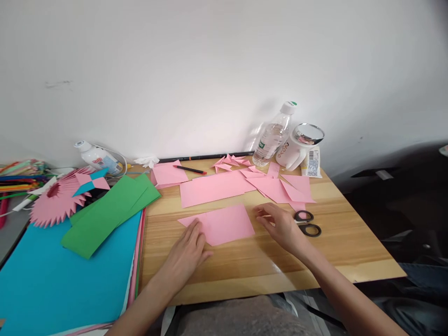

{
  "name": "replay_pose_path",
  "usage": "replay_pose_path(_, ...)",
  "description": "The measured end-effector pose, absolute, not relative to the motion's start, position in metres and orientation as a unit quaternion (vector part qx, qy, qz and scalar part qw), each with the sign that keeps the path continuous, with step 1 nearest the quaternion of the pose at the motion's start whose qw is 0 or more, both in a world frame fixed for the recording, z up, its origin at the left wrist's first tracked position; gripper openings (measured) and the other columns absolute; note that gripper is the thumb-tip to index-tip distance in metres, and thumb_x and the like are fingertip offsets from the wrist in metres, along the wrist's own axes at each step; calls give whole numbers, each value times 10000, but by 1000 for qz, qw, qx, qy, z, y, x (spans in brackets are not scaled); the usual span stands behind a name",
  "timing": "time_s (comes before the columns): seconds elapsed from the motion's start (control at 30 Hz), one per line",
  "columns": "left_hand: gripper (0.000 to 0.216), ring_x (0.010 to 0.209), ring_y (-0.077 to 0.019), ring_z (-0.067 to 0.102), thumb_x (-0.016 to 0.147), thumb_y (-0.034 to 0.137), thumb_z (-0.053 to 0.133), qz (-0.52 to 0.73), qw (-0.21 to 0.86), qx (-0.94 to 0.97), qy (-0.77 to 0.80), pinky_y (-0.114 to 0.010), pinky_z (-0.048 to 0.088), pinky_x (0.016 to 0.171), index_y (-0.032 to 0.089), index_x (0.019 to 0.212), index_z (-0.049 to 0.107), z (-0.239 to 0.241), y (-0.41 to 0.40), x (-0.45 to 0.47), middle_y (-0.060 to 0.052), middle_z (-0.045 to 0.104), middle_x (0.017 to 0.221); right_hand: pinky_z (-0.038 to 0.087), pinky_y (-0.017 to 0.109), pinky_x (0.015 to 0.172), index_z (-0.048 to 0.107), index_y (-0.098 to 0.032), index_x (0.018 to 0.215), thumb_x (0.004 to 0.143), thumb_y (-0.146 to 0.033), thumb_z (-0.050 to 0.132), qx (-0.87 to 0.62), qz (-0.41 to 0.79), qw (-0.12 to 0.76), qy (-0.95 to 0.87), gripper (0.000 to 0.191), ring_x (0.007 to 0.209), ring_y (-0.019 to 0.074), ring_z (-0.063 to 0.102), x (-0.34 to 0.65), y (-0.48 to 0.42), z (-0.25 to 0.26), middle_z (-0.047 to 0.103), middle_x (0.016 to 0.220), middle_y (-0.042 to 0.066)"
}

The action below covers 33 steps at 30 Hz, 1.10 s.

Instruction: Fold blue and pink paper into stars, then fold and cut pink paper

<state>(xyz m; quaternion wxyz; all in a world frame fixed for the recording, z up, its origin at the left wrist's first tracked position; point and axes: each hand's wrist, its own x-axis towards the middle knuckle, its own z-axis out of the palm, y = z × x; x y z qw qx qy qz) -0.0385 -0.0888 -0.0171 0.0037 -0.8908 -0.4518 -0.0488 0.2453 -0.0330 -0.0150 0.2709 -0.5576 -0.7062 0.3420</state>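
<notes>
A pink paper sheet (227, 223) lies flat near the front of the wooden table (245, 270). My left hand (187, 252) rests flat on the sheet's left corner, fingers stretched out. My right hand (278, 224) sits at the sheet's right edge with its fingers loosely curled, fingertips near the paper. Black-handled scissors (308, 223) lie just right of that hand, their blades hidden behind it.
More pink sheets (213, 189) and small folded pink triangles (231, 162) lie further back, with a red pen (191, 169). A water bottle (275, 135), a white mug (299, 147) and a small packet (312, 163) stand by the wall. Green paper (108, 212), blue sheets (52, 280) and a pink paper flower (58, 200) lie left.
</notes>
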Motion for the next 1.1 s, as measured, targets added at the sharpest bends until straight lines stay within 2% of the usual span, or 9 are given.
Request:
replay_pose_path(0.13,234,1207,-297,476,882,255,473,-39,17,-891,-451,-429,404,991,82,1005,569,-19,-82,-29,-188,619,1072,539,342,683,559,-187,939,765,-240,475,-578,427,250,-649,200,777,188,637,232,-37,-14,629,951,81)
replay_pose_path(0.23,333,1234,-314,442,873,338,487,-48,20,-884,-465,-467,395,990,99,1096,551,-24,-80,-27,-196,594,1152,546,327,659,539,-181,969,763,-281,478,-556,524,255,-592,237,722,176,647,226,-40,-14,636,858,58)
replay_pose_path(0.33,371,1221,-322,455,864,388,488,-69,24,-889,-453,-472,417,969,95,1079,563,-25,-80,-29,-201,598,1146,536,342,708,568,-170,936,758,-291,486,-548,538,266,-583,230,728,174,643,226,-42,-15,645,841,56)
replay_pose_path(0.43,288,1177,-289,506,903,281,435,-70,35,-908,-411,-438,447,946,86,1071,564,-22,-83,-30,-183,620,1111,521,359,761,611,-171,901,758,-321,530,-561,530,277,-573,223,796,186,625,231,-43,-10,656,886,68)
replay_pose_path(0.53,264,1116,-270,557,912,145,363,-45,79,-923,-374,-407,472,914,65,1050,573,-17,-86,-29,-177,642,1066,526,368,789,625,-171,905,739,-399,613,-554,597,308,-492,283,833,192,618,237,-46,-3,650,896,65)
replay_pose_path(0.7,253,1032,-271,600,902,125,369,-38,124,-927,-352,-396,464,904,46,986,594,-13,-85,-24,-160,658,988,528,403,827,625,-166,852,658,-434,724,-528,680,354,-364,344,775,168,617,235,-52,-5,626,857,37)
replay_pose_path(0.87,209,958,-251,606,904,172,413,-68,94,-924,-364,-392,449,876,70,966,585,-14,-79,-22,-125,650,904,532,380,804,629,-168,867,682,-417,699,-534,657,353,-399,318,789,173,614,229,-56,-8,623,870,39)
replay_pose_path(1.0,206,912,-243,597,906,200,425,-79,72,-923,-370,-399,445,836,77,951,585,-15,-76,-19,-126,641,895,533,358,786,647,-168,885,683,-434,682,-574,580,335,-471,335,934,232,593,233,-58,4,640,939,80)
replay_pose_path(1.1,216,896,-240,594,908,209,422,-74,87,-924,-366,-390,442,827,83,937,595,-14,-76,-18,-123,644,923,535,372,804,636,-171,918,696,-468,668,-554,619,336,-444,372,953,235,593,232,-58,9,633,967,85)
